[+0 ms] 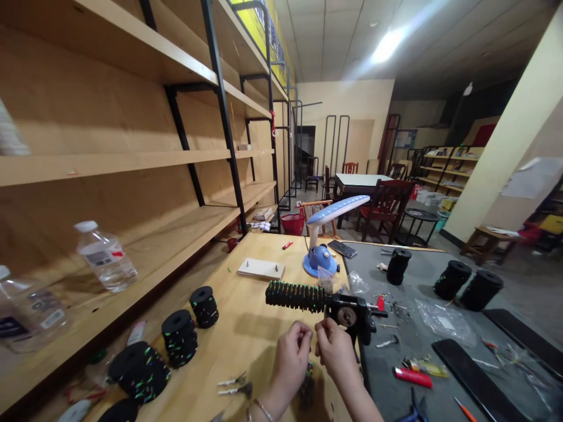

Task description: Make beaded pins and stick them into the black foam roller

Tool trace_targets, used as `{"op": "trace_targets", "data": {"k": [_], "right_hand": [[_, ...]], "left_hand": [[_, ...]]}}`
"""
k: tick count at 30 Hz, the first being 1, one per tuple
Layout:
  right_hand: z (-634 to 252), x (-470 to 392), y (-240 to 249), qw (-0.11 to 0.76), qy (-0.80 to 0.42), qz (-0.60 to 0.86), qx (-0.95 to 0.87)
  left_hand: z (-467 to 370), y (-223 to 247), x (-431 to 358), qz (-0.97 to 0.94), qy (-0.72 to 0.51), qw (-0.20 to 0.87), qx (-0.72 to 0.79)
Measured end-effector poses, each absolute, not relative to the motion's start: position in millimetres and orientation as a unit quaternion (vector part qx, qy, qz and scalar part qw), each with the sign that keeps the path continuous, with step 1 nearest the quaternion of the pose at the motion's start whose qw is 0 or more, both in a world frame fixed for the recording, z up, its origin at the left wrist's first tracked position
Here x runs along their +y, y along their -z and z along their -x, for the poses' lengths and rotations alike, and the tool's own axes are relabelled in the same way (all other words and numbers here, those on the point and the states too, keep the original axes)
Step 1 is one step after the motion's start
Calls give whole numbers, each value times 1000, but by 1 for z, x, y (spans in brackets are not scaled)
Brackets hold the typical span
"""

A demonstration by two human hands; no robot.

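Note:
My left hand (pixel 292 354) and my right hand (pixel 335 347) are close together above the wooden table, thumbs and fingers pinched. If anything thin is between their fingertips, it is too small to make out. Just beyond them, a black ribbed roll (pixel 294 295) with green and orange specks lies horizontally. Its right end is mounted on a black clamp-like holder (pixel 352 313) with a round knob. Both hands are apart from the roll; my right hand is nearest the holder. A dark bundle with coloured bits (pixel 308 387) is partly hidden beneath my wrists.
Black spools with coloured specks (pixel 180 338) stand at left. A blue lamp (pixel 317 258), a white board with two pegs (pixel 261 268) and a phone (pixel 342 249) are behind. On the grey mat (pixel 373 375) lie a red lighter (pixel 413 377), pliers (pixel 416 408) and plastic bags.

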State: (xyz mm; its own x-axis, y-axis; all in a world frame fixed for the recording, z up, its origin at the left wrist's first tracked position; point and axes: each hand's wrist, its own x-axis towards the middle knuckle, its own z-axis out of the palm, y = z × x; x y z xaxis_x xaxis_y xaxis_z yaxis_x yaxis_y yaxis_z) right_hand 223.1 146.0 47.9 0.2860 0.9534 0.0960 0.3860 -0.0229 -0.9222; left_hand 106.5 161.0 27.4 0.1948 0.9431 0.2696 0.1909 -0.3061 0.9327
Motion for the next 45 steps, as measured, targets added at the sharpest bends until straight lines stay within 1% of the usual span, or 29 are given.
{"op": "trace_targets", "data": {"k": [3,6,11,14,16,18,21,23,28,36,45], "right_hand": [[-224,140,-42,501,-326,629,-497],[-225,133,-40,531,-368,591,-483],[-226,127,-48,578,-451,518,-441],[-224,126,-57,593,-505,477,-407],[-222,126,-63,599,-529,457,-389],[-220,126,-68,610,-550,434,-371],[-219,125,-73,627,-588,383,-337],[-219,124,-74,631,-604,360,-328],[-222,120,-72,629,-601,367,-329],[-222,111,-75,599,-576,406,-381],[-220,106,-87,612,-545,369,-439]], "left_hand": [[-100,-28,158,-670,-464,379,439],[-98,-30,158,-671,-458,377,445],[-98,-31,158,-672,-455,375,448],[-95,-34,153,-679,-463,347,452],[-93,-40,147,-694,-481,295,448],[-90,-50,143,-728,-498,217,419],[-90,-69,145,-792,-504,104,330],[-92,-81,151,-824,-485,65,284],[-97,-93,165,-879,-434,69,187],[-100,-86,164,-851,-475,104,198],[-95,-106,158,-841,-508,118,142]]}}
